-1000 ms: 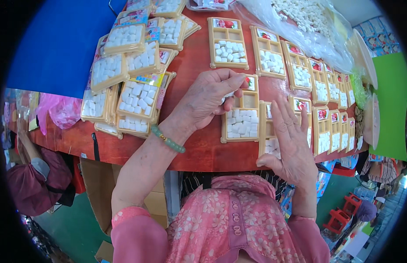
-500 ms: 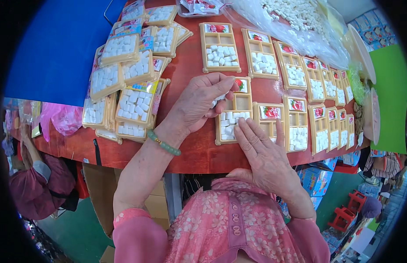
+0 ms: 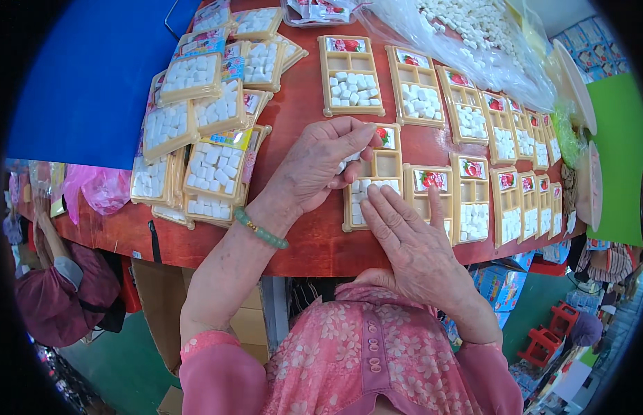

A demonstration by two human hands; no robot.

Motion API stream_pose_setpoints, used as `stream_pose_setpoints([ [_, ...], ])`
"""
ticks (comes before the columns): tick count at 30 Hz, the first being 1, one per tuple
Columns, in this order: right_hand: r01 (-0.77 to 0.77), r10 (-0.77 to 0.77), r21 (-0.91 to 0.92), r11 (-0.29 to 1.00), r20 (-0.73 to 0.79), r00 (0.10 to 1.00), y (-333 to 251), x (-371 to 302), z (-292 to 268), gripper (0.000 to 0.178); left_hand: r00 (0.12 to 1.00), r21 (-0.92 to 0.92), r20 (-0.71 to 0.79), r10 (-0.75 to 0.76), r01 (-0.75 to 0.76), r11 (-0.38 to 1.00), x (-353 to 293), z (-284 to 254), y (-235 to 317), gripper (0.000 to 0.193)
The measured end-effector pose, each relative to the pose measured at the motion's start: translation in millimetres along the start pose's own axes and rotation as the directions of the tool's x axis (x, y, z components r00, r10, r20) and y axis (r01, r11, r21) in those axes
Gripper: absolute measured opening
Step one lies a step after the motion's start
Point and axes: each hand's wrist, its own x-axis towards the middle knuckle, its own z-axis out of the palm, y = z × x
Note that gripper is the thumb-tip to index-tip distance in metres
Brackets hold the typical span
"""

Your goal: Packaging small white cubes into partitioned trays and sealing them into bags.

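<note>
My left hand (image 3: 320, 162), with a green bead bracelet (image 3: 261, 229) at its wrist, is curled above a tan plastic tray (image 3: 388, 166). Its fingers close on some white marshmallows (image 3: 348, 162), mostly hidden by the hand. Stretched out flat, my right hand (image 3: 424, 256) rests its fingertips on the marshmallows (image 3: 357, 196) in that tray's near compartment. The tray also has small bare compartments and a strawberry-printed sachet (image 3: 386, 137) at its far end. Beside it, partly under my right fingers, lies another tray with a sachet (image 3: 431, 180).
More marshmallow trays (image 3: 351, 90) stand in two rows to the right. At left, filled trays (image 3: 190, 77) are piled up. A clear plastic sheet (image 3: 418, 41) holds loose marshmallows at the back, near a sachet box (image 3: 321, 12). Another person (image 3: 65, 290) is at far left.
My right fingers have shifted slightly left over the marshmallows in the tray. My left hand stays curled above the tray; the whole view has moved a little.
</note>
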Motion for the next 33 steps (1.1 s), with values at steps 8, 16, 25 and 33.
stream_pose_setpoints([
  [8,0.003,-0.002,0.004,1.0,-0.021,1.0,6,-1,1,0.098,0.999,0.039,0.028,0.019,-0.02,0.999,2,5,6,0.026],
  [16,0.078,-0.07,0.085,0.993,-0.088,0.994,12,-7,-5,0.091,0.996,0.01,-0.009,0.09,-0.09,0.996,1,-5,3,0.03],
  [25,0.008,0.069,0.303,0.953,-0.242,0.968,72,51,-51,0.051,0.981,-0.132,-0.095,0.168,-0.18,0.975,-1,-13,12,0.027],
  [33,-0.02,0.001,-0.094,0.995,-0.198,0.98,83,99,-22,0.076,0.929,-0.239,-0.277,0.245,-0.314,0.919,2,-20,14,0.026],
])
